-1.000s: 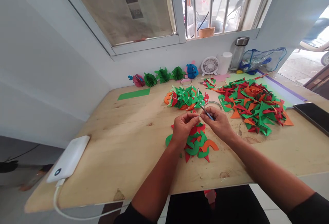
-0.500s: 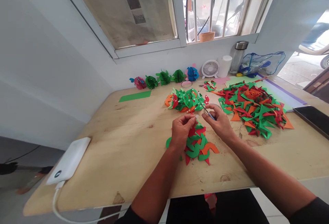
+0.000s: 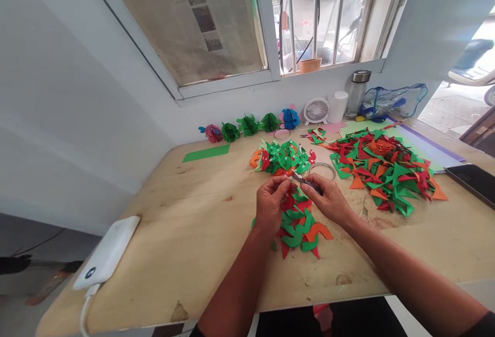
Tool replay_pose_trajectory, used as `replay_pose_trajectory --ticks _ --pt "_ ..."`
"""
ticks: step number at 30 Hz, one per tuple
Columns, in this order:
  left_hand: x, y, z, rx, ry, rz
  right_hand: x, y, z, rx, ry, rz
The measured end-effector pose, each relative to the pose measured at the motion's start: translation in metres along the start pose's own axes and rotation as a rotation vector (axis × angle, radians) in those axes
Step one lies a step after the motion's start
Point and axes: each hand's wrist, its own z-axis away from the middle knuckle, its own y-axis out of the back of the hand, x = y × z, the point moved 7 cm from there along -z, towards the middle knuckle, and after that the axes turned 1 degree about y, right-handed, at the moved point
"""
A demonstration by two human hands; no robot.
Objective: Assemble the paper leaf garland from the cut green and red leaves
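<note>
Head view: half a second ago, the slim hand tool [image 3: 300, 178] pointed up toward the far edge of the counter [image 3: 209, 213], its tip clear of the left hand [image 3: 270, 200]. The tip now points left and meets the left fingertips. This suggests that both hands are engaged on the same small white piece [image 3: 291, 178]. Whether the tool is scissors or tweezers cannot be determined.

Left hand: thumb and forefinger pinched together on the white piece, with no visible gap. Right hand [image 3: 326, 195]: fingers curled closely around the tool's dark handle. The hands are near each other, joined by the tool tip.

The work position lies above the upper end of the cut-paper shapes [image 3: 297, 234], between the counter's near and far edges. The tape ring [image 3: 322, 165] lies just beyond the right hand.
</note>
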Motion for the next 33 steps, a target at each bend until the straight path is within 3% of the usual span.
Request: replay_pose_trajectory --ticks 33 --pt "-0.012 0.002 -0.004 -0.032 0.011 -0.021 -0.003 -0.002 0.002 -0.005 0.028 0.032"
